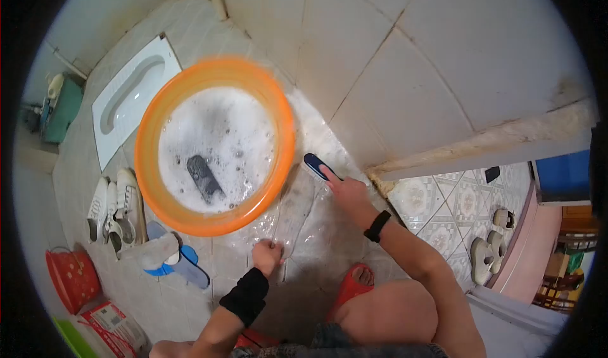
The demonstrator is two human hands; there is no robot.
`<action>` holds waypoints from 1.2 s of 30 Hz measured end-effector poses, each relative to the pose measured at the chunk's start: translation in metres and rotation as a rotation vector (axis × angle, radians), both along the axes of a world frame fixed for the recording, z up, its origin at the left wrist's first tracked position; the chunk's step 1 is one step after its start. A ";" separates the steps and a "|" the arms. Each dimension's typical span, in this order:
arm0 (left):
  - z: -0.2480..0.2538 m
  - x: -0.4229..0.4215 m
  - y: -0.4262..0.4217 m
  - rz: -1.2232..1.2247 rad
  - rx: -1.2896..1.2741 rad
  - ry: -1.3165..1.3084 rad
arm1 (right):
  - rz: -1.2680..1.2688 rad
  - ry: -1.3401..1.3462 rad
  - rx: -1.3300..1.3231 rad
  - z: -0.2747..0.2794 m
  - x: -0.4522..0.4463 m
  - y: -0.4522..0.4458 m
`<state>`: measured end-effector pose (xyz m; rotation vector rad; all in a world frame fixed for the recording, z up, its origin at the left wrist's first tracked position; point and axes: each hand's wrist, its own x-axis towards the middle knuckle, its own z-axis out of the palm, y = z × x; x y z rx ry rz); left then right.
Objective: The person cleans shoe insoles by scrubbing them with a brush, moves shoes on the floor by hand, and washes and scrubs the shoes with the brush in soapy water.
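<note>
My right hand point(345, 192) grips a dark blue brush point(318, 166) with pale bristles, at the wet floor right of the basin. My left hand point(268, 256) is closed at the lower end of a pale, wet, flat insole-like piece point(296, 209) lying on the tiles. Beside it stands an orange basin point(286, 161) filled with white suds point(244, 130). A dark grey, sole-shaped object point(204, 177) floats or rests among the suds.
White shoes point(126, 203) and blue-and-grey slippers point(183, 260) lie left of the basin. A squat toilet point(136, 95) is at upper left, a red bucket point(73, 279) at lower left. A tiled wall point(361, 60) rises right; more shoes point(482, 260) stand beyond the doorway.
</note>
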<state>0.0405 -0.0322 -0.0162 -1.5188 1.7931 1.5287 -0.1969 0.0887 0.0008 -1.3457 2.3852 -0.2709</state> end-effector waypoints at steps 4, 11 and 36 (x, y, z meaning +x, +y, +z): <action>-0.043 0.014 0.000 -0.146 -0.154 0.010 | -0.070 0.333 -0.366 0.066 0.063 -0.011; -0.015 0.007 0.001 0.038 -0.011 0.025 | 0.039 -0.110 0.078 0.026 0.019 0.001; -0.009 0.002 -0.005 -0.097 -0.116 0.120 | -0.067 0.171 -0.092 0.037 0.012 -0.013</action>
